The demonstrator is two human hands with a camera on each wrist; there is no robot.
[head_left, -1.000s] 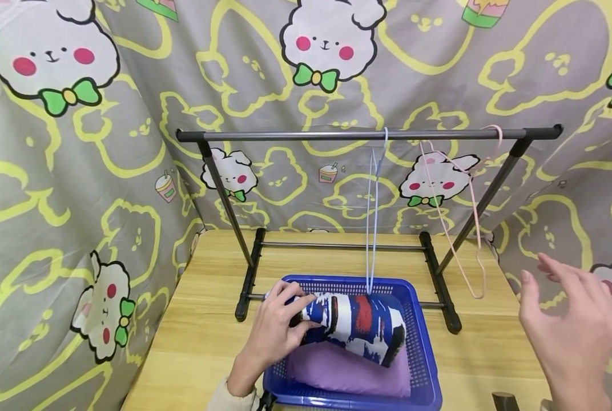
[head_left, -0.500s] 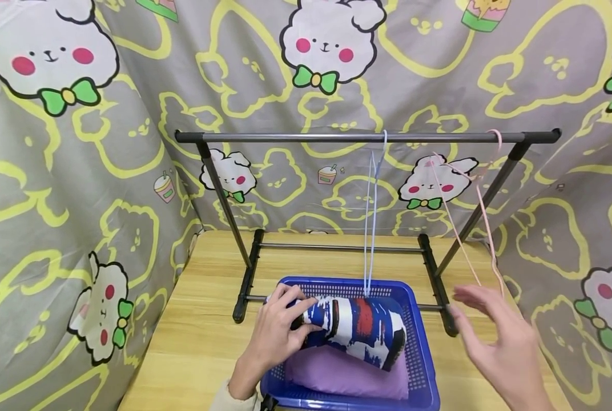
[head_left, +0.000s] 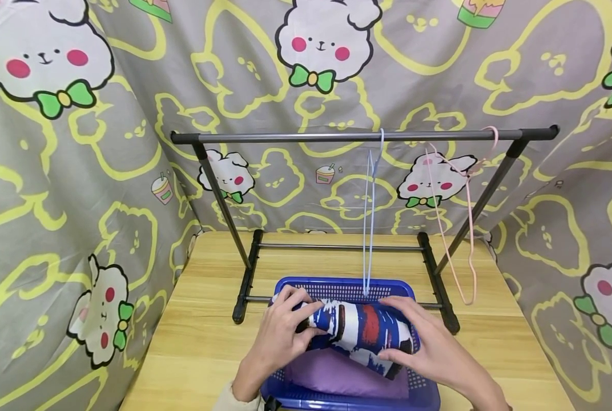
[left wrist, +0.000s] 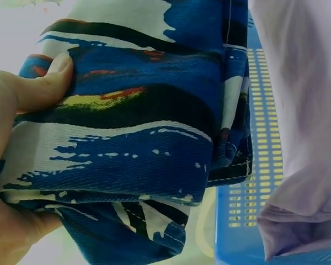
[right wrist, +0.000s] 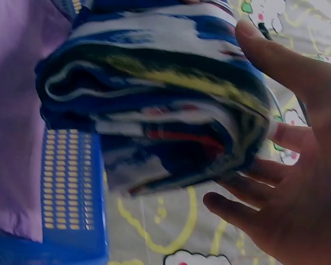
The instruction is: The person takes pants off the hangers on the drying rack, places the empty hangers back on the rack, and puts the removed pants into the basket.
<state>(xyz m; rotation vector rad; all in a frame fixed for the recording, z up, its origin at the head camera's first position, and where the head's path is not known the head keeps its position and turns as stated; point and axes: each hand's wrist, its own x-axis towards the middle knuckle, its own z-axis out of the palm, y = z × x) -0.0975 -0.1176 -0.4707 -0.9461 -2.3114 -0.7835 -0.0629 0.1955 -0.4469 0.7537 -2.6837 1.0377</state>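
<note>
A folded blue, white, black and red patterned garment point(head_left: 359, 328) is held above a blue plastic basket point(head_left: 425, 374). My left hand point(head_left: 285, 325) grips its left end, the thumb lying on the cloth in the left wrist view. At the opposite end is my right hand point(head_left: 434, 339), thumb in front and fingers behind the roll. The right wrist view shows the right hand's point(right wrist: 287, 160) fingers reaching round the folded edges point(right wrist: 171, 105), partly hidden and blurred. Beneath the garment, a folded light purple cloth point(head_left: 344, 377) lies in the basket.
Behind the basket stands a black and grey clothes rack point(head_left: 296, 137) on a wooden table point(head_left: 182, 348). A light blue hanger point(head_left: 371, 228) and a pink hanger point(head_left: 470, 228) hang from its bar. Patterned grey curtain point(head_left: 285, 68) surrounds the table.
My right hand has come in from the far right, past the pink hanger, to the garment's right end. The pink hanger has swung. The garment has shifted slightly right and down.
</note>
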